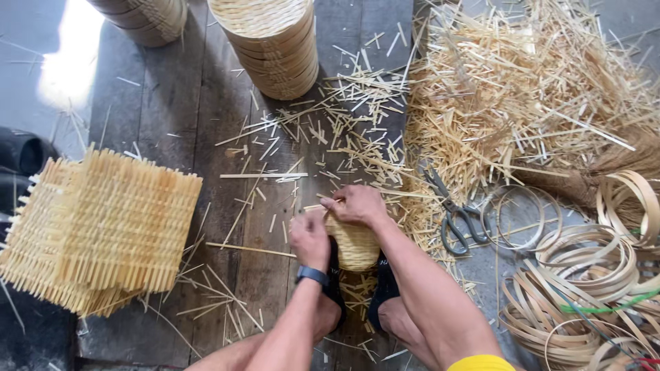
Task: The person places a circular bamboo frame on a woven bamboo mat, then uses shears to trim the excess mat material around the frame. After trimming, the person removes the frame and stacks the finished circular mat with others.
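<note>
Small round woven bamboo basket (352,244), pale yellow, sits on dark wooden plank floor (179,117) between the person's feet in black sandals (381,292), both hands on its rim. Left hand (309,238): fingers curled down over near-left edge, pressing on the weave; dark wristwatch (313,275) on wrist. Right hand (357,204): fingers bent over far edge, thumb and forefinger pinching a thin bamboo strip end at the rim. Black-handled scissors (454,213) lie just right of right forearm, on scattered pale bamboo offcuts (522,89) spread across upper right. Coiled flat bamboo hoops (584,288) at lower right, well apart from basket. Stack of square woven bamboo mats (103,230) at left. Tall stack of finished round baskets (271,45) at top centre; second stack (148,19) top left, partly cut off
</note>
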